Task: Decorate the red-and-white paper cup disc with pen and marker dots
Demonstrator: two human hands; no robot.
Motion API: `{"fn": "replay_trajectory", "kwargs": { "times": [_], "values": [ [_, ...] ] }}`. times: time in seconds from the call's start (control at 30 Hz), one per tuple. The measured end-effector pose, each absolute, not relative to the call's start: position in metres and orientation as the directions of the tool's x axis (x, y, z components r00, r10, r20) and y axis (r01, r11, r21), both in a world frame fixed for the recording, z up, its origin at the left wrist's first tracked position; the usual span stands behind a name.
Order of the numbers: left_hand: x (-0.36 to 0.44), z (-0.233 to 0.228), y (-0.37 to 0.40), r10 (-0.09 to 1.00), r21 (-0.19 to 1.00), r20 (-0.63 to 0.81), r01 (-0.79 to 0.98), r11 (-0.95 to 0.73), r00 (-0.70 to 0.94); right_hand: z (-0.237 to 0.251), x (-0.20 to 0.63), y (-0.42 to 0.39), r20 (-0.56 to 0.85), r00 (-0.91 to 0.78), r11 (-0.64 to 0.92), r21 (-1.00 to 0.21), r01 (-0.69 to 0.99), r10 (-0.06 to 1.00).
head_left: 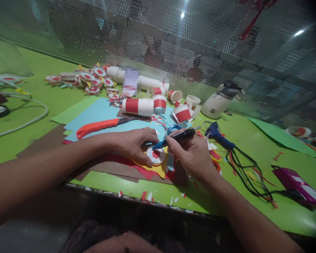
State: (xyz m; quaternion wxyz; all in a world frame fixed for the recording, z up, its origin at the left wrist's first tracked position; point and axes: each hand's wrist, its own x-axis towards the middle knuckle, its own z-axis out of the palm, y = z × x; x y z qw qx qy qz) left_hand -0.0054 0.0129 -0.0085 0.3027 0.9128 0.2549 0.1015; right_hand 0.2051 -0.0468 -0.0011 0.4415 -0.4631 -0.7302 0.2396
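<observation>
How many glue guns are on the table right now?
2. One blue glue gun lies just right of the right hand. The other, purple glue gun, lies at the far right near the table edge. More may be hidden under paper.
</observation>
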Motion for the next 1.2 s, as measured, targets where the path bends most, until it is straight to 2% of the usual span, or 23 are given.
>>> {"fn": "replay_trajectory", "kwargs": {
  "times": [0.27, 0.47, 0.63, 0.8, 0.93, 1.07, 1.2],
  "values": [
    [-0.006, -0.01, 0.014, 0.519, 0.621, 0.03, 0.391, -0.679, 0.854, -0.003, 0.205, -0.047, 0.454, -0.224, 0.501, -0.702, 0.506, 0.863],
    [-0.006, -0.011, 0.015, 0.532, 0.638, 0.019, 0.4, -0.659, 0.846, -0.008, 0.204, -0.05, 0.562, -0.281, 0.619, -0.609, 0.497, 0.778],
    [-0.007, -0.011, 0.015, 0.518, 0.633, 0.025, 0.388, -0.67, 0.855, -0.009, 0.204, -0.051, 0.559, -0.324, 0.638, -0.571, 0.517, 0.763],
    [-0.007, -0.011, 0.015, 0.527, 0.631, 0.023, 0.396, -0.667, 0.85, -0.009, 0.203, -0.049, 0.529, -0.255, 0.576, -0.632, 0.518, 0.81],
    [-0.006, -0.012, 0.015, 0.532, 0.6, 0.04, 0.405, -0.69, 0.846, -0.006, 0.203, -0.048, 0.514, -0.13, 0.507, -0.714, 0.484, 0.848],
    [-0.006, -0.013, 0.016, 0.539, 0.599, 0.025, 0.419, -0.682, 0.842, 0.003, 0.204, -0.05, 0.568, 0.018, 0.508, -0.749, 0.425, 0.823],
    [-0.006, -0.013, 0.016, 0.554, 0.605, 0.011, 0.436, -0.666, 0.832, 0.004, 0.203, -0.051, 0.56, 0.002, 0.502, -0.745, 0.439, 0.828]
  ]
}}
